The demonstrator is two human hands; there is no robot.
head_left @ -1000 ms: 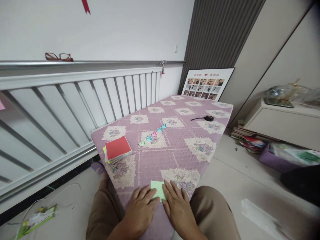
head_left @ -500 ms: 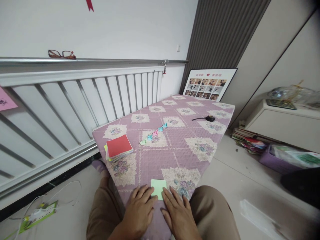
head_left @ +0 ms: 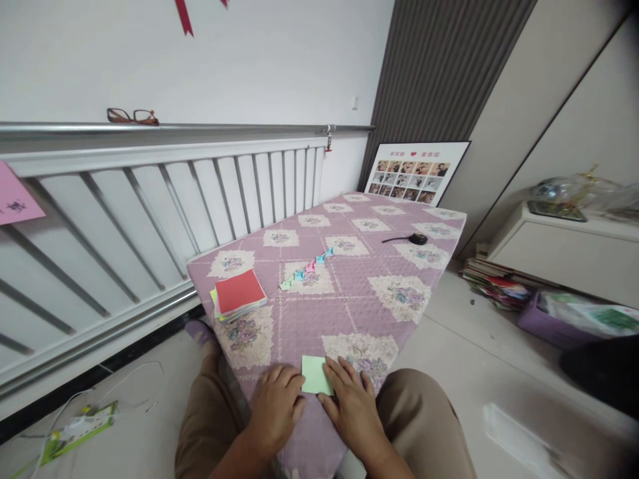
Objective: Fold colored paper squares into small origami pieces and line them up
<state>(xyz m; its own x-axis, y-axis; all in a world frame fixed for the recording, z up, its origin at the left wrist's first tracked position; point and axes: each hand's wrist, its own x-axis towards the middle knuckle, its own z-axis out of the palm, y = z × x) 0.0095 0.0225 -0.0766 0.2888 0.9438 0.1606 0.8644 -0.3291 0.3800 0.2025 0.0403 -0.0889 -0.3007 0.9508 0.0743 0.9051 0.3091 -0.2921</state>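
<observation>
A small light green paper square (head_left: pixel 314 374) lies flat at the near end of a purple quilted pad (head_left: pixel 349 279). My left hand (head_left: pixel 276 408) rests beside its left edge with the fingers curled against the paper. My right hand (head_left: pixel 350 403) lies on the pad, fingers spread, with their tips on the paper's right and lower edge. Further up the pad, a stack of coloured paper with a red sheet on top (head_left: pixel 237 295) sits at the left. A row of small folded paper pieces (head_left: pixel 307 269) runs diagonally past it.
A black corded object (head_left: pixel 415 238) lies near the pad's far right. A white slatted rail (head_left: pixel 150 199) borders the left, with glasses (head_left: pixel 132 117) on its top. A photo collage frame (head_left: pixel 412 171) leans at the far end. Books (head_left: pixel 492 279) and a purple basket (head_left: pixel 549 319) sit on the floor.
My left hand's fingers have curled in from flat. My right hand has shifted slightly so its fingertips hold the paper's lower right. The paper stays in about the same place.
</observation>
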